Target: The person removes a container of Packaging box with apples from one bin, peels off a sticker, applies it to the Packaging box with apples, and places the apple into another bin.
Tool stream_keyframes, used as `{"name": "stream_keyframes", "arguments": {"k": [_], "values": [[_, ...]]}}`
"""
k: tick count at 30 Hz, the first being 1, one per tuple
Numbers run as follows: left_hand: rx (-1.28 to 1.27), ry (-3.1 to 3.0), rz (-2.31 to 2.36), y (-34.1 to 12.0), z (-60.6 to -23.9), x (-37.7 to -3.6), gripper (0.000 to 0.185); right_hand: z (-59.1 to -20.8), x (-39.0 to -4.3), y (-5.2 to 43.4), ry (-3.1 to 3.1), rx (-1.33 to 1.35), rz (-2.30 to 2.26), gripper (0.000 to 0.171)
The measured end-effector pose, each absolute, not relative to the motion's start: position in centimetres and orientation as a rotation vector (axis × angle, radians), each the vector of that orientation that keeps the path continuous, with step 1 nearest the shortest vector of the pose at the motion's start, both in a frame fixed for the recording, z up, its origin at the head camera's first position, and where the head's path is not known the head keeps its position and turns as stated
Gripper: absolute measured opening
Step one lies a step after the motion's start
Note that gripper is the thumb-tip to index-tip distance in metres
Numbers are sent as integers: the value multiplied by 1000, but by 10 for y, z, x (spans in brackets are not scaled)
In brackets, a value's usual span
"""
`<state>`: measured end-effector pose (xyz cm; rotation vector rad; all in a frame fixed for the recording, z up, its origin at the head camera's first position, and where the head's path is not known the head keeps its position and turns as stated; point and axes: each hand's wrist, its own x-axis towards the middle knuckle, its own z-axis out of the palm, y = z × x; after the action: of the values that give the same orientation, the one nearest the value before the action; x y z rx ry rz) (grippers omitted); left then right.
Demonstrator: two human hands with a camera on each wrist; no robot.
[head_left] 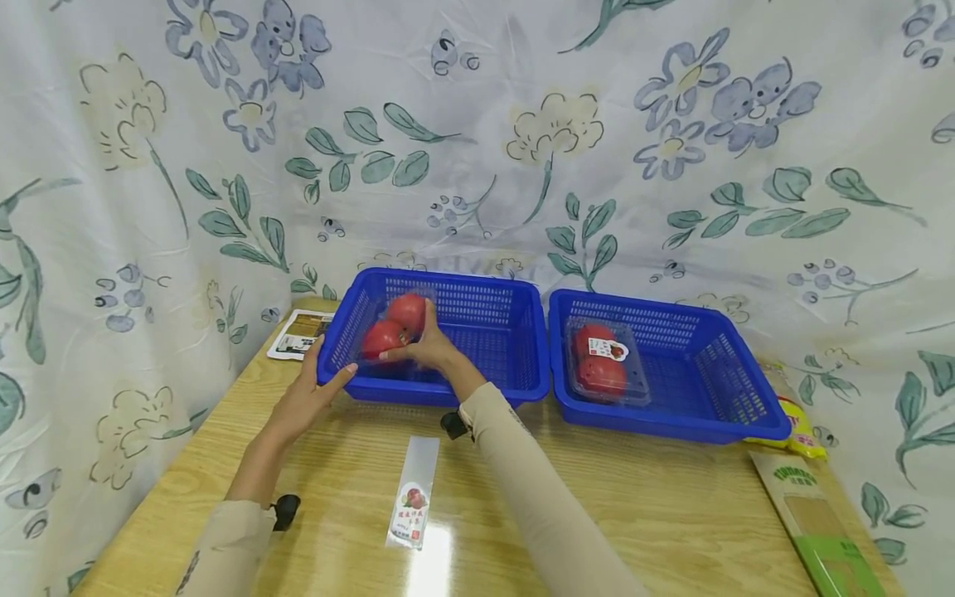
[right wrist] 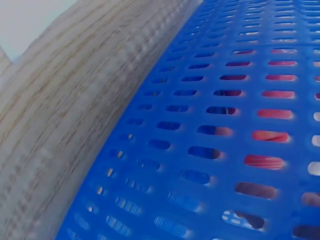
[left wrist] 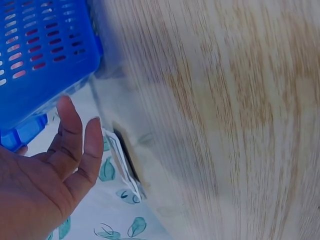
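Two blue plastic baskets stand side by side against the curtain. In the left basket [head_left: 488, 394], a clear plastic box [head_left: 356, 327] with two red tomatoes [head_left: 385, 340] lies at the left end. My right hand [head_left: 425, 348] reaches over the front rim and grips this box, thumb toward the front and a finger along its right side. At the basket's front left corner my left hand [head_left: 306, 398] holds the rim, also seen from below in the left wrist view. Through the slots of the basket wall [right wrist: 170, 110] the right wrist view shows red; the right hand is mostly hidden there.
The right basket [head_left: 671, 427] holds another clear box [head_left: 637, 381] of two tomatoes with a label band. A printed label strip [head_left: 414, 489] lies on the wooden table [head_left: 336, 514]. Packets lie about: white-edged [head_left: 298, 334] at left, yellow [head_left: 802, 431] and green [head_left: 821, 531] at right.
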<state>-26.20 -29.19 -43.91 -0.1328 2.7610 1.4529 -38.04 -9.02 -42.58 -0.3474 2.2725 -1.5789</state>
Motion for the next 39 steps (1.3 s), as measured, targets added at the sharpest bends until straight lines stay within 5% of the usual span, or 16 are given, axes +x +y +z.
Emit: {"name": "stream_keyframes", "arguments": {"k": [23, 32, 39], "values": [[-209, 2886, 1074, -283, -438, -269, 93, -404, -385, -20, 1718, -198, -1901, 113], [-169, 3210, 896, -282, -429, -260, 82, -387, -364, 23, 1638, -417, -1852, 101], [120, 3286, 1317, -268, -401, -251, 60, -368, -342, 56, 1453, -721, -1777, 103]]}}
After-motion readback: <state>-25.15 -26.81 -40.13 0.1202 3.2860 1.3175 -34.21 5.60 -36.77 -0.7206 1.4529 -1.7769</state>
